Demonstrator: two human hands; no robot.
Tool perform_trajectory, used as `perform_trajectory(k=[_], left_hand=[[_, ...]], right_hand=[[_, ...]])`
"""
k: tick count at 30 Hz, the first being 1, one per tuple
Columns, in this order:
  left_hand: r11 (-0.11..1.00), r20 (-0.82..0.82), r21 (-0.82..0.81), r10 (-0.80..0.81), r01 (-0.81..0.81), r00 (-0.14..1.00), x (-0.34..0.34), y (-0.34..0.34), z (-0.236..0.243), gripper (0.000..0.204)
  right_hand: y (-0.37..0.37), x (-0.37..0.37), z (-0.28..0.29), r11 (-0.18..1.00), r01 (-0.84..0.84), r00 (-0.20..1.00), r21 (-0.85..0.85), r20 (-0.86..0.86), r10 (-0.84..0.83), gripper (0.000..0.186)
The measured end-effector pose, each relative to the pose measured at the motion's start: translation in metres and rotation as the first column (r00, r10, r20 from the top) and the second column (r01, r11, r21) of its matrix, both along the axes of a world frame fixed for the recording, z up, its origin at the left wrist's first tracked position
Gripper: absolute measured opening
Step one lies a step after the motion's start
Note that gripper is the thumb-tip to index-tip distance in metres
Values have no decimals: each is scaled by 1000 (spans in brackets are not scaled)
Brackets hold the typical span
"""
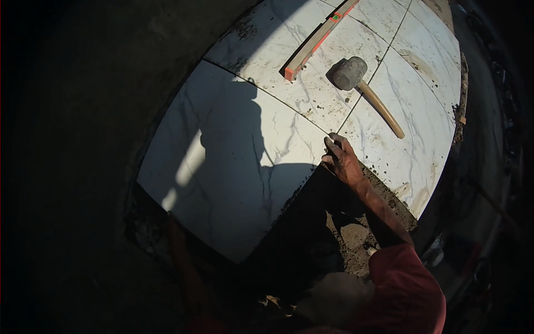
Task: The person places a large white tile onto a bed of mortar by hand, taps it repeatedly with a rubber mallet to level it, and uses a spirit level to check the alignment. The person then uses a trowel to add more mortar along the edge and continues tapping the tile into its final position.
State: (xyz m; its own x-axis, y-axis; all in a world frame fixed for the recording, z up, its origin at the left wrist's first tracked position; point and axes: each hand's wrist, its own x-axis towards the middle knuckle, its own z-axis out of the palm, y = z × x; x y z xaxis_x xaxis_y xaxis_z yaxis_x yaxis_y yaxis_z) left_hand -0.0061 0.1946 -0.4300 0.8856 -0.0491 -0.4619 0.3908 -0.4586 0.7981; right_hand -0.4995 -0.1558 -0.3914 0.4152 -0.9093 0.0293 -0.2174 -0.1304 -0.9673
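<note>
A large white marble-look floor tile (pixel 289 133) with grey veins lies in front of me, mostly under my shadow. My right hand (pixel 344 161) is at its right corner, fingers bent and pinched on the edge, close to where the joints between the tiles meet. In deep shade, my left hand (pixel 173 225) reaches the tile's near-left edge; a fingertip shows there, but the other fingers are too dark to make out. Beyond my right hand a rubber mallet (pixel 350 73) with a grey head and wooden handle rests on the neighbouring tiles.
A spirit level (pixel 317 44) with orange-red edging lies on the far tile (pixel 267 72). Crumbs of mortar dot the right tile (pixel 406 122). Below my right forearm is a bed of rough mortar (pixel 356 236), partly in black shadow. Dark ground borders the tiles at left.
</note>
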Motion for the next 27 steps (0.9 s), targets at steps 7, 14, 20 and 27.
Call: perform_trajectory(k=[7,14,20,27], left_hand=[[996,35,-66,63,-61,997,-2,6,0,37],[936,71,268,-257,229,964,-8,5,1,40],[856,39,474,-252,203,967,-14,-9,10,56],[682,338,642,-663,351,668,-74,-45,56,84]], right_hand=[[-9,-2,17,903,-256,865,-345,-499,54,43],[-14,-5,40,801,-407,708,-440,-705,-28,50],[-93,-59,34,701,-133,542,-701,-643,-541,61],[-141,-124,3,899,-41,504,-436,-786,-358,39]])
